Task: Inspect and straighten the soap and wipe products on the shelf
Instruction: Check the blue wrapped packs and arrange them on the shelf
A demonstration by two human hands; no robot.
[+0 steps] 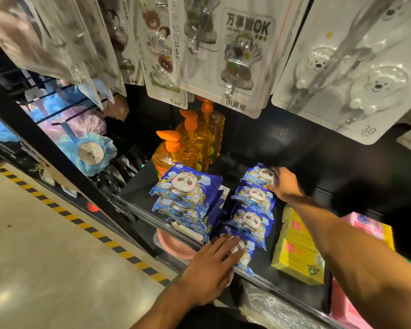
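Wipe packs (252, 210) run front to back on the shelf (268, 267), my left hand (214, 264) flat, fingers spread, on the front pack (248, 262) at the lip, my right hand (284, 184) on the rear one, grip unclear; squeezing hard could tip the front one off

On the shelf (267, 262), wipe packs stand in two lines running front to back: a short stack (188, 186) on the left and a longer row (254, 219) on the right. Soap bottles (195, 143) stand behind the stack. Boxes (299, 252) lie right of the row. The left hand (211, 264) lies flat on the row's front pack, and the right hand (285, 184) touches its rearmost. Hook cards (244, 58) hang above, and sponges (90, 150) hang far left.
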